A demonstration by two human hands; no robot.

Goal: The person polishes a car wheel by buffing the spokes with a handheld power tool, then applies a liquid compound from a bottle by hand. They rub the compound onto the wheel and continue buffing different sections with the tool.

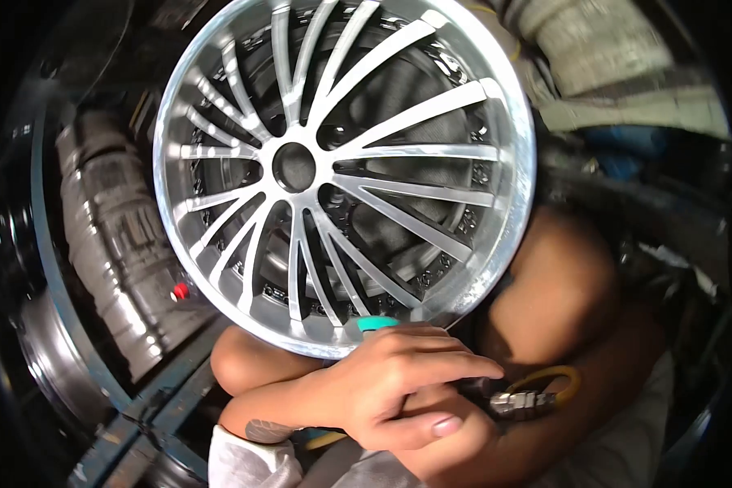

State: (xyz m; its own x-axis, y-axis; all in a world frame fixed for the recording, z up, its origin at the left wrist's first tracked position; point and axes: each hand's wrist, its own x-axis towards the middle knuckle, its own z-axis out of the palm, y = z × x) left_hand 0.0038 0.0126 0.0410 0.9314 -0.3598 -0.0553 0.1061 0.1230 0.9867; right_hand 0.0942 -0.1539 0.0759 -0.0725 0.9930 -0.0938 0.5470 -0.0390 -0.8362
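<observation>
Apparently the person is working at the lower lip of the silver multi-spoke alloy wheel [346, 175]. It stands before them, face toward us. Being round, it has no long axis, and its hub axis points at the viewer. At six o'clock the left hand [398, 382] is clenched over the right hand [455, 447], whose grip I cannot tell. I judge the next move needs the wheel steady.

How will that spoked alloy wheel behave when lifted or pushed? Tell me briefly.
The wheel looks like thick cast metal with a deep barrel, so probably stiff and heavy for its size. Being round, it would likely roll if set on edge, or tip flat if nudged. Its polished lip looks smooth, perhaps slippery in a bare grip.
</observation>
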